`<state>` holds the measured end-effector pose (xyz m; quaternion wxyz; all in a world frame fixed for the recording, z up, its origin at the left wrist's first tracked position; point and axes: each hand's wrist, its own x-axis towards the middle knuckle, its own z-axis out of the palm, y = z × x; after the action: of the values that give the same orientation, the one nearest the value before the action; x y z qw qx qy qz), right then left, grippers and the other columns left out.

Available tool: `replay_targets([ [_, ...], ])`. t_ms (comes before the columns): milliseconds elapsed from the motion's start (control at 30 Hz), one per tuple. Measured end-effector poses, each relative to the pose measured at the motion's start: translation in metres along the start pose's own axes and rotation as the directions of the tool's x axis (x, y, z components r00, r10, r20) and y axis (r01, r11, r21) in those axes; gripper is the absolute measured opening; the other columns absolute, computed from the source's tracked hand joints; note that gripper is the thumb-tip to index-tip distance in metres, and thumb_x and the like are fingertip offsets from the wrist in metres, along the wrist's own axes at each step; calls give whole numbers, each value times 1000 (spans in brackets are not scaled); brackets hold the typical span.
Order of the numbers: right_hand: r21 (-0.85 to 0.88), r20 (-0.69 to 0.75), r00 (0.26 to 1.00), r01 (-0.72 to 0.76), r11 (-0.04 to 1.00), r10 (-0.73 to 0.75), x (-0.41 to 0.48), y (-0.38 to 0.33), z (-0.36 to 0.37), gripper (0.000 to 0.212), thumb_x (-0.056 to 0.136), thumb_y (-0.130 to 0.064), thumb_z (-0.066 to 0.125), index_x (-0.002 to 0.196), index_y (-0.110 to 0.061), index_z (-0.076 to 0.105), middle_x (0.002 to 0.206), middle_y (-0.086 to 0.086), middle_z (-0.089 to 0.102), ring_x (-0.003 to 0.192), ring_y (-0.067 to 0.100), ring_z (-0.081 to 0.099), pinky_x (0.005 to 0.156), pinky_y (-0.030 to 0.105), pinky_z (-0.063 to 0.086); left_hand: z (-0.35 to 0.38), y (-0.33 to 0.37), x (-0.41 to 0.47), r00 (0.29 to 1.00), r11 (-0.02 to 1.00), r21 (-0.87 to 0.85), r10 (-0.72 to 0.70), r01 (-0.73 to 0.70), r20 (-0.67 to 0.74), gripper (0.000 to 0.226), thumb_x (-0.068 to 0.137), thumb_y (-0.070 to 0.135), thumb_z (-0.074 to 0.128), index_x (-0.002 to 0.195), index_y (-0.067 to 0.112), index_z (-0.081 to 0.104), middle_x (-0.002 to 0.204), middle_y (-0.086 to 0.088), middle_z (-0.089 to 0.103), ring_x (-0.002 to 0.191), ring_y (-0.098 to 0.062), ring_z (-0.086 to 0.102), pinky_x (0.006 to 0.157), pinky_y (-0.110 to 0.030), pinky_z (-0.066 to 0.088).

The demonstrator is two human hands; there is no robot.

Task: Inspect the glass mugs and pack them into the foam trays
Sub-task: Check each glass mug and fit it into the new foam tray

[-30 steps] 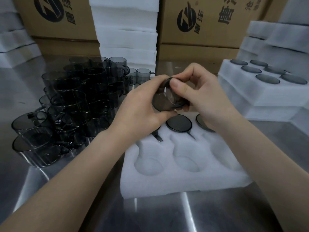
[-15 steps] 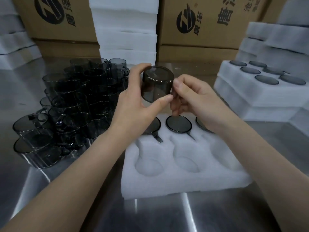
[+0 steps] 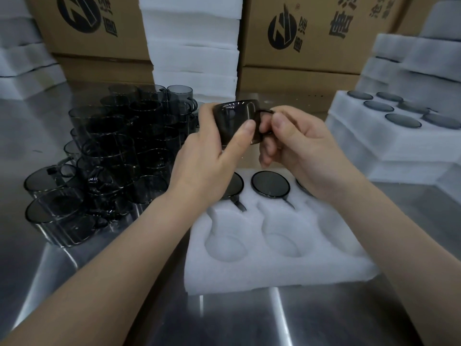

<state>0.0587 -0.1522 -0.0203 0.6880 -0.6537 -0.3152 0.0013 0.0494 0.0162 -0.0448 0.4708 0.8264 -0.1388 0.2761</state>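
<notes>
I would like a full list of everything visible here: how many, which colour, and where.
Held smoky grey glass mug: one, dark grey, above the near tray.
Loose grey glass mugs: many, too crowded to count, piled on the left.
Near white foam tray: one, white, on the table in front.
Packed mugs: three, grey, near tray's back row; front pockets in view empty.
Filled foam tray: one, white, atop a stack at right; six stored mugs show.
Foam tray stacks: several, white, back centre, far left, far right.
Brown cardboard boxes: several, black print, at the back.
Steel table: one, silver, under the trays and mugs.
Left hand: one, grips the mug's body.
Right hand: one, pinches its handle.
</notes>
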Motion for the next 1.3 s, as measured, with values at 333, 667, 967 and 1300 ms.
replay_targets([
  [333,122,52,998,-30,992,23,0,-1,-4,16,81,-35,64,75,-24,74,57,-5,49,53,13,49,60,27,48,0,2,-1,996,991,-128,41,-29,86,51,87,67,28,120,28,36,92,16,67,86,1,66,79,-30,54],
  [667,104,-10,962,-271,957,273,6,-5,-8,56,93,-50,48,56,-8,48,46,-6,38,50,14,41,59,27,46,-2,7,-1,974,983,-98,169,-155,154,60,88,50,58,135,34,25,113,18,56,97,-5,62,85,-33,51],
  [967,-114,-45,989,-144,983,139,3,4,-6,38,91,-36,54,59,-20,68,64,4,64,53,15,56,59,26,51,-2,1,1,961,961,29,277,-276,-16,76,77,16,78,141,4,39,119,-1,43,113,-6,43,100,-19,39],
  [1300,17,-47,999,-26,1000,26,1,0,-7,12,80,-16,69,90,-10,68,85,20,71,77,27,71,66,29,54,-2,0,0,969,976,-117,157,-181,-191,62,69,14,82,117,15,44,118,-8,51,110,-20,56,94,-37,50],
])
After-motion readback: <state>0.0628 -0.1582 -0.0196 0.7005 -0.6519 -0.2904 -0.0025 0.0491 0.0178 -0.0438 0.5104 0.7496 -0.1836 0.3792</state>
